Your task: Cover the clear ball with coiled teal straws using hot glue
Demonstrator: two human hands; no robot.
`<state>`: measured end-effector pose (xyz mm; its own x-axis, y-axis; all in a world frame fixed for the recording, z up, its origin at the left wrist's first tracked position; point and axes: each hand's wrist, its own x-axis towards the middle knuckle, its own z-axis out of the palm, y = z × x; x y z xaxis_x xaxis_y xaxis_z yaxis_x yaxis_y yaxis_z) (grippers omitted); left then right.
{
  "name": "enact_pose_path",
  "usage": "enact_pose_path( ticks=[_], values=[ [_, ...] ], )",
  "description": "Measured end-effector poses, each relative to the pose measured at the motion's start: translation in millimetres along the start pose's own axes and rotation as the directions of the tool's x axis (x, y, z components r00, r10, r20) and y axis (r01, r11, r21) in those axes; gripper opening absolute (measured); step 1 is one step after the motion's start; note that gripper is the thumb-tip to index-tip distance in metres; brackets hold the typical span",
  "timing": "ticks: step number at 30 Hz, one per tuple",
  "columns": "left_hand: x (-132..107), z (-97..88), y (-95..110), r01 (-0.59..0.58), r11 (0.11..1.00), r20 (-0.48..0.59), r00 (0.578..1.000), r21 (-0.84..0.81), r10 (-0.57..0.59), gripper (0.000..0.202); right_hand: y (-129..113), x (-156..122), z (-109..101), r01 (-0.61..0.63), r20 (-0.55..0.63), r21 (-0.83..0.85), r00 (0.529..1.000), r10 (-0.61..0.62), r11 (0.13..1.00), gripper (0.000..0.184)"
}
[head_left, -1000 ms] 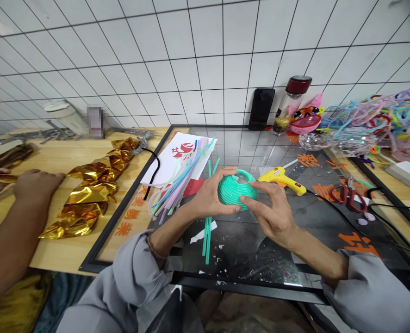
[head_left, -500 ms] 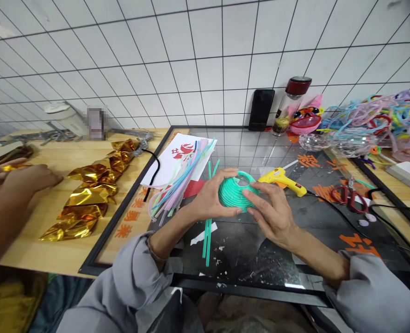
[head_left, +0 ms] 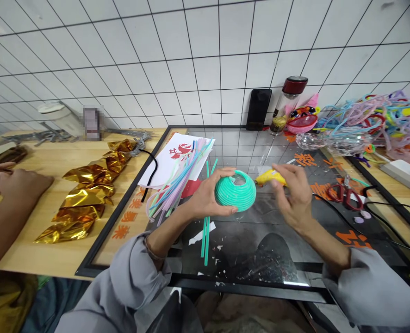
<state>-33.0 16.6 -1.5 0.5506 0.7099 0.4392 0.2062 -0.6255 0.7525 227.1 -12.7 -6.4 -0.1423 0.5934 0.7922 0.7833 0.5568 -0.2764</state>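
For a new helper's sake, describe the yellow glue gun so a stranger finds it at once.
Find the black-framed glass mat on the wooden table. Near its centre, just right of the teal coiled-tube dome in the left hand, lies the yellow plastic glue gun, partly covered by the right hand. It is the only yellow tool there; the red-handled scissors lie further right.

The right hand [head_left: 293,194] is covering all but the nose of the yellow glue gun [head_left: 266,176]; the hand is blurring, so its fingers are perhaps closing on the gun. The left hand [head_left: 205,199] is hiding the 9 o'clock flank of the teal coiled bowl [head_left: 235,196]. At 10 o'clock a pixelated patch [head_left: 92,122] is masking something on the counter [head_left: 52,162]. The frame is cutting off a co-worker's hands [head_left: 14,182] at 9 o'clock and the tangle of coloured tubes [head_left: 382,120] at 2 o'clock.
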Motion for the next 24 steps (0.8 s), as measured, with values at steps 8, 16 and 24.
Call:
enact_pose_path(
  ticks=[8,16,24],
  values=[
    [0,-3.1,5,0.024,0.999,0.07,0.997,-0.032,-0.021,0.083,21,11,2,-0.167,0.396,-0.675,0.74,0.543,0.719,0.061],
    [0,-3.6,6,0.033,0.999,0.101,0.995,-0.042,-0.028,0.084,31,14,3,-0.257,0.424,-0.638,0.669,0.61,0.726,0.045],
    [0,-4.3,6,0.04,0.998,0.107,0.994,-0.045,-0.035,0.085,52,18,-4,-0.514,0.14,-0.361,0.795,0.59,0.778,0.037]
  ],
)
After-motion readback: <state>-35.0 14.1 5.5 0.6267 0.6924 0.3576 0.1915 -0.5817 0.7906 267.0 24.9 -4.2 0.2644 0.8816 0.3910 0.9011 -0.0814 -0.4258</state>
